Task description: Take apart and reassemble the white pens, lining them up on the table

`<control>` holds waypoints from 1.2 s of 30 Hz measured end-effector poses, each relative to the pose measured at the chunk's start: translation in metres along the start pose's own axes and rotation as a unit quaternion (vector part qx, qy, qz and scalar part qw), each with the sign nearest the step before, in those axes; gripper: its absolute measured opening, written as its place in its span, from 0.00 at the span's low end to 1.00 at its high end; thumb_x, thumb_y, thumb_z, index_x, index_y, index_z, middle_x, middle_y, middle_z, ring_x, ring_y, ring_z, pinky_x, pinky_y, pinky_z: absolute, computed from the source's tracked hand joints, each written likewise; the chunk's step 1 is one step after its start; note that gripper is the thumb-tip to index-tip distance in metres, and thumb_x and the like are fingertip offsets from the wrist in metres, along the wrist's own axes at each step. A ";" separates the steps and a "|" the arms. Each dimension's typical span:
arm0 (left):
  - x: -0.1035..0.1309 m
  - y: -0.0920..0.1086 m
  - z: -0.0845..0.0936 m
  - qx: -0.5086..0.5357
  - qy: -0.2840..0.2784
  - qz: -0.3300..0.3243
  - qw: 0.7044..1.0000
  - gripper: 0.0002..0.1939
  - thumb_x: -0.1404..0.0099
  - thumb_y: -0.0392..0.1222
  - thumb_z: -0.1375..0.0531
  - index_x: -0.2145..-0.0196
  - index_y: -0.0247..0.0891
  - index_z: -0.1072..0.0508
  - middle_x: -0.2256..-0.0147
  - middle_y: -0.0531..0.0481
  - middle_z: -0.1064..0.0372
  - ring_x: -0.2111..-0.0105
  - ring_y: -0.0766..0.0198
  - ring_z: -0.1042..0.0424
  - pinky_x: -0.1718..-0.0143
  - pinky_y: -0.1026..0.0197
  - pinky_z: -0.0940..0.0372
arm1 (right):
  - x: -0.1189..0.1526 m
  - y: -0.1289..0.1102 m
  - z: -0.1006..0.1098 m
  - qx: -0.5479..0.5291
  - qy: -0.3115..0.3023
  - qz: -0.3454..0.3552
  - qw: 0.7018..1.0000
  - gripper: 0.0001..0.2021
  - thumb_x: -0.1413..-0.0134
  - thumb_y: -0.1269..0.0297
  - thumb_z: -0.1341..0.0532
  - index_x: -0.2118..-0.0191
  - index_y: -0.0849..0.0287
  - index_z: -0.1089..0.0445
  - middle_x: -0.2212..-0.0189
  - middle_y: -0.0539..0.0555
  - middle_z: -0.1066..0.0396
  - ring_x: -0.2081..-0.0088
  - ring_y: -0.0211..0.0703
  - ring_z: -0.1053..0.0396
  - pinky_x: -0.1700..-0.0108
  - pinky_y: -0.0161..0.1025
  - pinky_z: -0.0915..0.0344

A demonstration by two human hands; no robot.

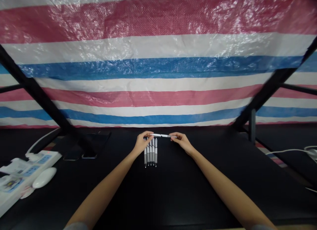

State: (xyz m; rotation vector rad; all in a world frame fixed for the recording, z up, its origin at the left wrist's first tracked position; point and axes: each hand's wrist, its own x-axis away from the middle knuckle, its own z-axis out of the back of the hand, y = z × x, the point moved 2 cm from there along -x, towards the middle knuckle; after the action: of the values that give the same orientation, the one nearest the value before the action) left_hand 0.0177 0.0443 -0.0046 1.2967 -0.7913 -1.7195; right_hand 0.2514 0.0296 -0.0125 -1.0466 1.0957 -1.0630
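Observation:
Between my two hands a white and grey pen [161, 135] is held level, pointing left to right. The fingertips of my left hand [143, 142] pinch its left end. At its grey right end, the fingers of my right hand [182, 141] are closed on it, and a bit of the tip shows past them. Just below lies a row of several similar pens [151, 154], side by side on the black surface [173, 190], grey grips toward me. My left hand partly covers the upper ends of the leftmost ones.
At left are a white power strip [37, 164], a white computer mouse [44, 178] and flat dark devices [89, 154]. Black frame bars [44, 98] slant up on both sides. A striped plastic sheet [158, 98] hangs behind. White cables [287, 151] run at right.

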 end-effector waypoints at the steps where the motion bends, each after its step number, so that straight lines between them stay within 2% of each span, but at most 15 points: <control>1: -0.001 -0.002 0.000 0.007 0.004 0.005 1.000 0.07 0.45 0.38 0.38 0.67 0.38 0.24 0.71 0.48 0.27 0.71 0.62 0.29 0.65 0.61 0.37 | 0.000 0.001 0.001 -0.019 0.012 -0.004 1.000 0.18 0.58 0.54 0.35 0.62 0.60 0.27 0.74 0.51 0.27 0.70 0.39 0.32 0.64 0.37 0.39; 4: -0.002 -0.005 0.001 0.015 0.004 0.009 1.000 0.07 0.45 0.39 0.38 0.67 0.37 0.24 0.71 0.48 0.27 0.70 0.62 0.30 0.65 0.62 0.37 | 0.000 0.001 0.002 -0.045 0.023 -0.012 0.999 0.18 0.59 0.54 0.34 0.63 0.61 0.26 0.76 0.51 0.28 0.70 0.39 0.32 0.64 0.37 0.39; 9: -0.002 -0.005 0.001 -0.019 -0.002 0.004 1.000 0.07 0.42 0.43 0.41 0.71 0.37 0.27 0.71 0.49 0.29 0.70 0.63 0.31 0.65 0.62 0.39 | 0.002 -0.002 0.001 -0.057 0.003 -0.018 0.998 0.17 0.60 0.55 0.33 0.64 0.60 0.26 0.74 0.52 0.26 0.69 0.40 0.31 0.62 0.39 0.38; 16: -0.001 -0.001 0.001 -0.122 -0.014 -0.021 0.992 0.23 0.35 0.46 0.49 0.86 0.37 0.38 0.75 0.50 0.34 0.67 0.61 0.33 0.59 0.58 0.42 | 0.003 -0.006 -0.002 -0.053 -0.025 -0.011 0.998 0.14 0.61 0.57 0.32 0.66 0.57 0.25 0.70 0.53 0.24 0.65 0.44 0.29 0.56 0.43 0.38; 19: -0.002 -0.003 0.001 -0.135 -0.010 -0.022 0.991 0.21 0.35 0.46 0.50 0.84 0.38 0.37 0.75 0.50 0.34 0.68 0.62 0.33 0.59 0.58 0.42 | 0.003 -0.006 -0.001 -0.062 -0.012 -0.015 0.998 0.13 0.61 0.57 0.32 0.66 0.57 0.25 0.70 0.53 0.24 0.64 0.44 0.29 0.57 0.43 0.38; 25: -0.002 -0.005 0.002 -0.091 0.030 -0.009 0.995 0.11 0.38 0.46 0.45 0.73 0.37 0.32 0.70 0.50 0.33 0.68 0.64 0.33 0.65 0.62 0.40 | 0.001 -0.001 0.003 -0.094 0.022 -0.025 0.995 0.14 0.61 0.58 0.32 0.66 0.57 0.25 0.71 0.53 0.24 0.67 0.43 0.30 0.62 0.40 0.38; 30: -0.001 -0.002 0.001 -0.069 0.015 -0.026 0.997 0.07 0.39 0.42 0.44 0.72 0.37 0.32 0.70 0.50 0.34 0.68 0.64 0.33 0.66 0.63 0.40 | 0.000 0.000 0.005 -0.106 0.039 -0.023 0.993 0.13 0.60 0.58 0.32 0.65 0.57 0.26 0.71 0.52 0.25 0.67 0.42 0.31 0.64 0.39 0.40; 36: -0.001 -0.003 0.000 -0.058 -0.001 -0.024 0.998 0.08 0.38 0.42 0.46 0.71 0.38 0.33 0.69 0.50 0.36 0.68 0.65 0.34 0.68 0.64 0.40 | 0.001 -0.001 0.005 -0.099 0.022 -0.021 0.995 0.13 0.60 0.58 0.32 0.65 0.57 0.25 0.71 0.53 0.25 0.68 0.41 0.31 0.64 0.39 0.40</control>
State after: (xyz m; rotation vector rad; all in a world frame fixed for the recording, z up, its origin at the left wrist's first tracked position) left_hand 0.0175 0.0467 -0.0064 1.2440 -0.6550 -1.7788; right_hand 0.2562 0.0292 -0.0113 -1.2127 1.2377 -1.0294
